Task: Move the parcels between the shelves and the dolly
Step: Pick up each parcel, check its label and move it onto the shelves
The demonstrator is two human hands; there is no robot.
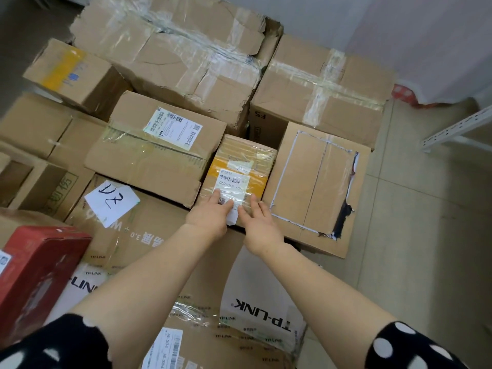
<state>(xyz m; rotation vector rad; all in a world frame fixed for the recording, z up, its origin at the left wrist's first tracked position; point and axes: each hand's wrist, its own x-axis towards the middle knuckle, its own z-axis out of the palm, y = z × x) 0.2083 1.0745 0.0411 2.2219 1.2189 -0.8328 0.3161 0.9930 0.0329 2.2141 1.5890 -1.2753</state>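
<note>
Tiled floor (426, 222), cartons (149, 158) packed tight. Your left hand (210, 213) and right hand (259, 222) lie flat, fingers straight, gripping nothing, on the small yellow-taped parcel (241, 158) under your fingertips. It's wedged between those cartons, so you're likely working it free.

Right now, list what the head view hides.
Small orange-banded cardboard parcel: label's lower part hidden by left hand and right hand, head view.
Red rectangular box: cut off by left edge, head view.
Floor under the stacked cardboard boxes: hidden by them, head view.
</note>
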